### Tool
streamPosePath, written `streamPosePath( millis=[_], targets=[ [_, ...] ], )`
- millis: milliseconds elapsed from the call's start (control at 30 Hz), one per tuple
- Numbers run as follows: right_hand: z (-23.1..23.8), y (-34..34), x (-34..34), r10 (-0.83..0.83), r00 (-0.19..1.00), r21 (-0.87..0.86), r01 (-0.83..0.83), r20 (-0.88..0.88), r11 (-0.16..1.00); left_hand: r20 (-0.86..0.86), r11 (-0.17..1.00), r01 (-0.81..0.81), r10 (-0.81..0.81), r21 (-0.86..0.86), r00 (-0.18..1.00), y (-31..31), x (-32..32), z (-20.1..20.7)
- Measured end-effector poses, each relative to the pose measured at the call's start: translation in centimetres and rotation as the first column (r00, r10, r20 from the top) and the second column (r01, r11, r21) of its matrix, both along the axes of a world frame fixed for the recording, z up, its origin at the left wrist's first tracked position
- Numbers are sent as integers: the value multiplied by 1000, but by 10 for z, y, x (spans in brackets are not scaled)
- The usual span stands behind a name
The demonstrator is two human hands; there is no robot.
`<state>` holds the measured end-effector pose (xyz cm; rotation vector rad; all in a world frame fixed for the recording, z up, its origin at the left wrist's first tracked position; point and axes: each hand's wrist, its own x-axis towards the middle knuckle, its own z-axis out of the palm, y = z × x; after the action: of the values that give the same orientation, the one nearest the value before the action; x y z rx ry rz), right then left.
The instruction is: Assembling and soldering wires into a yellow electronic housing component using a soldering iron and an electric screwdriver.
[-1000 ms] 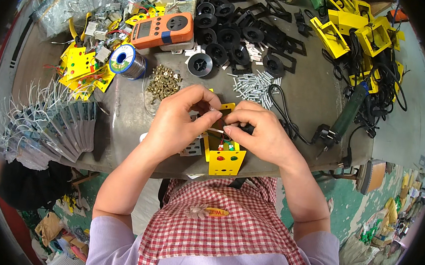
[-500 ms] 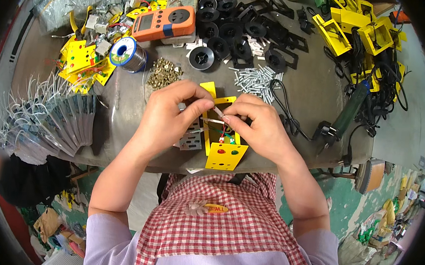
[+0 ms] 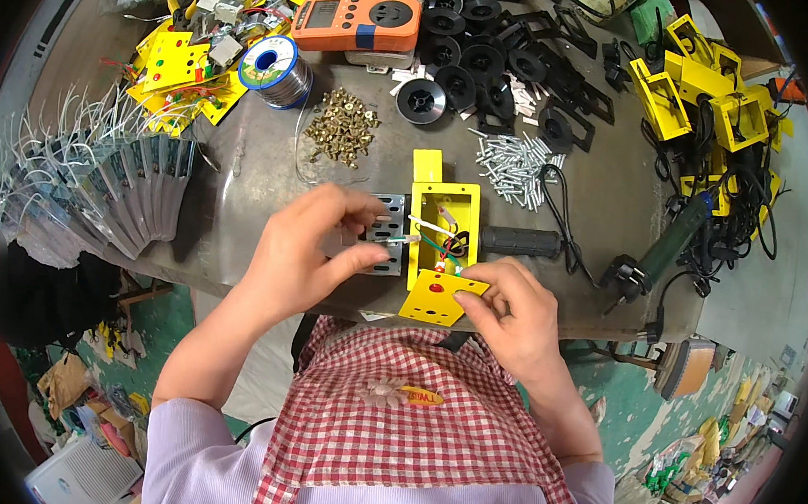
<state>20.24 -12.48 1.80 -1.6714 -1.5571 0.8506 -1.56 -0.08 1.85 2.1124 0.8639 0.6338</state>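
In the middle of the bench lies a yellow metal box, its open face up, with red, green, white and black wires inside. My right hand pinches the right edge of a yellow cover plate with a red lamp; wires run from it into the box. My left hand is open to the left of the box, thumb and fingers apart. Near its thumb a wire end in a pale sleeve sticks out over a perforated metal plate. A black ribbed grip extends from the box's right side.
Brass screws, silver pins, a solder spool and an orange meter lie beyond. Black round parts are at the back. Yellow frames and a green-handled tool sit right, wired clear strips left.
My hands have moved apart from the white sleeve above the box. My right hand has come down onto the cover plate; my left has drawn back left. The view has shifted.
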Motion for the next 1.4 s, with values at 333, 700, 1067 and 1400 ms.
streamPosePath(
  millis=[333,700,1067,1400],
  targets=[
    [4,1,-19,-212,757,-308,15,-618,951,38,998,64,-63,-17,997,24,26,-1],
    [-1,23,-24,-101,993,140,109,-60,984,34,767,107,-110,-633,993,50,41,-3],
    [-14,44,-10,-37,992,203,61,-121,977,64,908,236,-228,-347,971,37,32,7],
    [-14,48,-7,15,995,223,7,-97,975,217,796,376,-308,-474,926,27,37,3]
  ],
)
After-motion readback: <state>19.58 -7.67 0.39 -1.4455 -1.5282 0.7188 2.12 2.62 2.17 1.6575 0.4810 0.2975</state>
